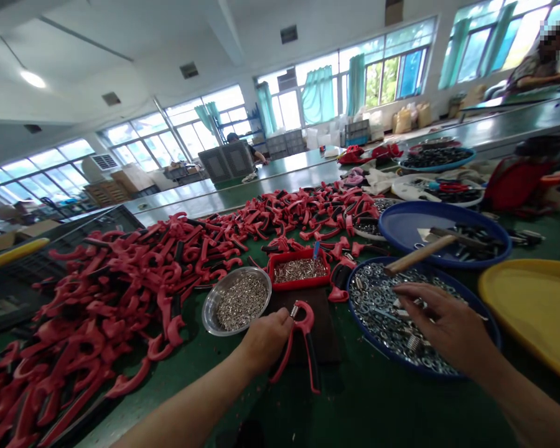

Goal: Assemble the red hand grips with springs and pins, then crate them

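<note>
Left hand in the head view: the left hand [264,342] has its thumb and fingers pressed together, clamped on the red hand tool [305,320] at its far end, by a small coil spring [294,310]; whether the fingertips pinch this spring also, I cannot tell
Place of the red hand tool: in front of the person, just to the right of the left hand, partly over the dark block [326,320]
Long axis of the tool: it runs away from the person, with the curved end far and the two legs spread like a V toward the person
Nearer hand: the left, which touches the tool; the right hand [450,326] is well apart from it
Right hand: thumb and fingers are apart, above the front blue tray [493,330] of metal parts [378,311]; I cannot tell if a fingertip touches these parts
From right hand to tool: the way goes to the left, across the left rim of the tray
Loose spring: one loose spring [414,344] lies in the tray, just beside the lower edge of the right hand
Hammer: its wooden handle [420,254] lies just beyond the right fingertips
Beyond the left hand: the metal bowl [206,314] and the red tray [280,286], both with small metal pieces
</note>
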`<state>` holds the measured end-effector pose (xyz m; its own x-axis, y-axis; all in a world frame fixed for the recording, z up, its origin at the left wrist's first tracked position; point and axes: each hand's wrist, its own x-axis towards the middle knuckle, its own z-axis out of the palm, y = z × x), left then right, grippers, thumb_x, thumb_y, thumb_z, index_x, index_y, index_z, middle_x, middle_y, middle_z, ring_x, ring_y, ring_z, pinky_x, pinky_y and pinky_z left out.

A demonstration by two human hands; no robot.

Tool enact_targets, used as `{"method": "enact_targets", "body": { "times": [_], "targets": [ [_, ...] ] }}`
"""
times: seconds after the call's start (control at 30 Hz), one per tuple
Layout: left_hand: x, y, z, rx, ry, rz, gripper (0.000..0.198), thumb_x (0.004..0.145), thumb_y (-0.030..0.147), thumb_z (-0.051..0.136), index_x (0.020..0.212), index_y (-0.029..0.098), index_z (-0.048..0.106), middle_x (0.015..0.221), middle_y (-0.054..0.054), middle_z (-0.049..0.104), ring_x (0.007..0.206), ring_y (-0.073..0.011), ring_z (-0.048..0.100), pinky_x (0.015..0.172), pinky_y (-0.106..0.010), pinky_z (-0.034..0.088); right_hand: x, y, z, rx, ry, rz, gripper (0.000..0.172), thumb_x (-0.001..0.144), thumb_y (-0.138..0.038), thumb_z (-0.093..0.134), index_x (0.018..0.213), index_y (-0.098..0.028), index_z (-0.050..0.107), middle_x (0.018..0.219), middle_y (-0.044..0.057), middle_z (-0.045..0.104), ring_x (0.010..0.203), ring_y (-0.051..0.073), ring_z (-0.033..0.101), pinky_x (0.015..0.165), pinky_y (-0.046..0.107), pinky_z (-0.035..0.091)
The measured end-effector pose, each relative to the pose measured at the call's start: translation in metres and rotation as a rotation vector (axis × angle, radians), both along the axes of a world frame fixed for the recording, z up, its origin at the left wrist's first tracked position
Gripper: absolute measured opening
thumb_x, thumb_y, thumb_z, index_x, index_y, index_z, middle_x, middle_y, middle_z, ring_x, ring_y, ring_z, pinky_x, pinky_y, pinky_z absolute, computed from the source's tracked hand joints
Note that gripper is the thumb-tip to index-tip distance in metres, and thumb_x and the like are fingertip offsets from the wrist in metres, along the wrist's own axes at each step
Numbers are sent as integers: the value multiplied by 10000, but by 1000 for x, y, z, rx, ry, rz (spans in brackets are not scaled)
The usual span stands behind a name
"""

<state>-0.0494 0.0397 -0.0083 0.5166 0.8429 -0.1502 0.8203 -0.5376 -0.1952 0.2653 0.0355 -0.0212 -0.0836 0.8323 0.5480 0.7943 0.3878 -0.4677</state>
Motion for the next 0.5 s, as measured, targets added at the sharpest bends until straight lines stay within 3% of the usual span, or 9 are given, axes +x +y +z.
{"method": "enact_targets", "body": {
  "times": [0.23, 0.5],
  "targets": [
    [24, -2, 5, 13, 124, 34, 277, 813, 19, 365, 1002, 84, 558, 896, -119, 575, 790, -214, 597, 615, -302, 502, 0, 0, -3, 1, -20, 16, 238, 860, -332, 423, 988, -226, 593, 975, 38, 634, 840, 186, 606, 681, 289, 489],
    [34, -1, 13, 19, 98, 190, 285, 786, 5, 370, 934, 111, 590, 884, -100, 589, 769, -209, 609, 588, -287, 485, -5, -6, -5, -15, 3, 58, 226, 869, -303, 414, 992, -214, 582, 975, 52, 630, 875, 195, 601, 716, 305, 492]
  ]
}}
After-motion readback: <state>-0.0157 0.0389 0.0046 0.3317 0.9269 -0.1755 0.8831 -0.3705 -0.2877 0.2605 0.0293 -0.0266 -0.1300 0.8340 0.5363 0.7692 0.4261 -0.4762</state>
